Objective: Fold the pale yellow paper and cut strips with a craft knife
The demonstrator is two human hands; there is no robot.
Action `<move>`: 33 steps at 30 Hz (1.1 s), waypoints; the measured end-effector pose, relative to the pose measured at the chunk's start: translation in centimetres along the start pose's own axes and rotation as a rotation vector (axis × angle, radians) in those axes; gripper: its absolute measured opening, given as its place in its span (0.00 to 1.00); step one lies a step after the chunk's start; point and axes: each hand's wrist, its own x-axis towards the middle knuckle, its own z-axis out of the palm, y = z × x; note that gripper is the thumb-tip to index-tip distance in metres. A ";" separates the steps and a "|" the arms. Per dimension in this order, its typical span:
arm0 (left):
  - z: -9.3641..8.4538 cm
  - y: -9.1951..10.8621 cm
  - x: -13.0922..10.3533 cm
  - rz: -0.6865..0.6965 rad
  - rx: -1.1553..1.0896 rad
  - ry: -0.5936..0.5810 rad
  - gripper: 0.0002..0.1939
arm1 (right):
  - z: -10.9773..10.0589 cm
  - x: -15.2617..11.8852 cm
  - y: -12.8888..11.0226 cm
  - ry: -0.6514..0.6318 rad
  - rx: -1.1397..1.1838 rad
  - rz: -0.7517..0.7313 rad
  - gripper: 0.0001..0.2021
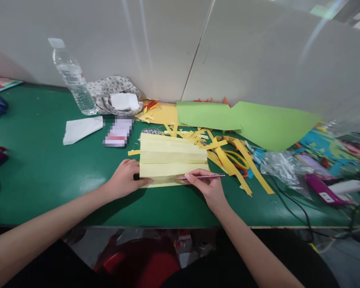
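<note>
A pale yellow paper sheet (pixel 171 154) with several crosswise creases lies on the green table, near its front edge. My left hand (pixel 126 179) grips the sheet's lower left corner, with the thumb on top and the fingers curled at the side. A thin pinkish pen-like tool (pixel 208 176) is pinched in my right hand (pixel 208 187), its tip on the lower part of the sheet. Behind and to the right of the sheet are yellow paper strips (pixel 228 164) and scissors with yellow and red handles (pixel 238 160), partly covered by the strips.
Along the grey wall stand a water bottle (pixel 75 82) and a spotted cloth (pixel 103 94). A phone (pixel 119 132) and white tissue (pixel 81 129) lie left of centre. Green paper (pixel 267 122), clear plastic (pixel 283 166), a purple device (pixel 325 190) and cables are at the right.
</note>
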 end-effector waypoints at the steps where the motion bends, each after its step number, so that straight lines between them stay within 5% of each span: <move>1: 0.0 0.0 0.0 -0.004 0.004 -0.001 0.10 | -0.2 0.0 0.1 0.004 0.001 0.000 0.10; 18: 0.0 -0.2 0.0 0.004 0.002 -0.033 0.13 | -4.3 1.0 1.0 0.076 0.010 -0.052 0.08; 22: -0.4 0.4 0.0 -0.019 -0.028 -0.028 0.13 | -4.6 0.7 0.3 0.159 0.042 -0.186 0.07; 28: -4.8 1.0 0.4 -0.133 -0.172 -0.227 0.17 | -3.7 0.4 -0.7 0.383 0.029 -0.355 0.10; 31: -7.8 0.2 0.6 -0.115 -0.152 -0.429 0.14 | -3.4 0.2 -0.8 0.301 -0.069 -0.354 0.15; 33: -9.3 -0.1 0.6 -0.181 -0.032 -0.308 0.15 | -3.3 -0.1 -0.8 0.177 -0.239 -0.398 0.15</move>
